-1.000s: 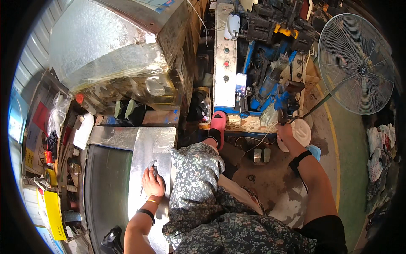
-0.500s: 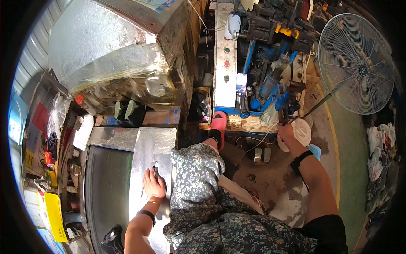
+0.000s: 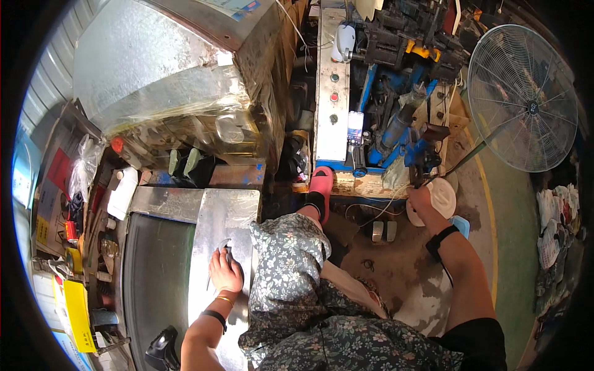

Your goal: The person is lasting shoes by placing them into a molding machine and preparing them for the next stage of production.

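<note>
1. Basically, left hand (image 3: 226,275) lies palm down on the bare metal plate (image 3: 229,210), left of centre; fingers look mostly straight, close together.
2. Small dark curved piece (image 3: 228,250) is on that plate at the left fingers, partly covered. Pinched or just pressed: can't tell.
3. Right hand (image 3: 420,198), right of centre, is at the dark lower end (image 3: 417,174) of the blue machine (image 3: 393,131). Fingers seem curled; how far open, or any hold, can't tell.
4. Judgement: light, even left palm pressure suits; pushing sideways could slide the piece.
5. Right fingers are best clear of gaps between machine parts; loose white cable (image 3: 385,211) runs close by, so avoid snagging it.
6. Foot pedals (image 3: 378,231) lie below the machine; probably safest unpressed while fingers are there.
</note>
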Action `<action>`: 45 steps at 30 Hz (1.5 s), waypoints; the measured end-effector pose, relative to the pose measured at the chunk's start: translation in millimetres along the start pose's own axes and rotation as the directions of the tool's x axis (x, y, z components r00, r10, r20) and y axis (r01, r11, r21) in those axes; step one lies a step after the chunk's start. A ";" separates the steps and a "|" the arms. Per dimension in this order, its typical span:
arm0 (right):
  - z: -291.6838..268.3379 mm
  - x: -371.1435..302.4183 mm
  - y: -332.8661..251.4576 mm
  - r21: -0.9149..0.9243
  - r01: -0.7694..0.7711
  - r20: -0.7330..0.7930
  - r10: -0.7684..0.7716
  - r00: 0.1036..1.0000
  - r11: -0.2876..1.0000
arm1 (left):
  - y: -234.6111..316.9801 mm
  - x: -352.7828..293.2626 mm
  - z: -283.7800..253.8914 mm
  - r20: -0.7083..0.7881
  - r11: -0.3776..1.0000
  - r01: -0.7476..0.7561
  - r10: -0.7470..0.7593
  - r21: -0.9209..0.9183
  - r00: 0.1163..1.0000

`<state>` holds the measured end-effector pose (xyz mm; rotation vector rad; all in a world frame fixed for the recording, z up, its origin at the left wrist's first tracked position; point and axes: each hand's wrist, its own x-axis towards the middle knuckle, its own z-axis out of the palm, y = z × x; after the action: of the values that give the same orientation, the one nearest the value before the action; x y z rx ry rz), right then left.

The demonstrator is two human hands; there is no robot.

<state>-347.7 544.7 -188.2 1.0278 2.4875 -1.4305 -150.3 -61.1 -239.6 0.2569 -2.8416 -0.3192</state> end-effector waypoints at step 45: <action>4.2 0.5 -0.4 -0.048 0.001 -0.073 -0.005 0.997 0.999 | 0.6 -0.4 -2.7 0.012 1.000 -0.005 0.005 0.000 1.000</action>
<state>-349.4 541.5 -190.5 1.0865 2.5614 -1.3508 -149.2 -60.9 -237.0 0.2493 -2.8538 -0.3204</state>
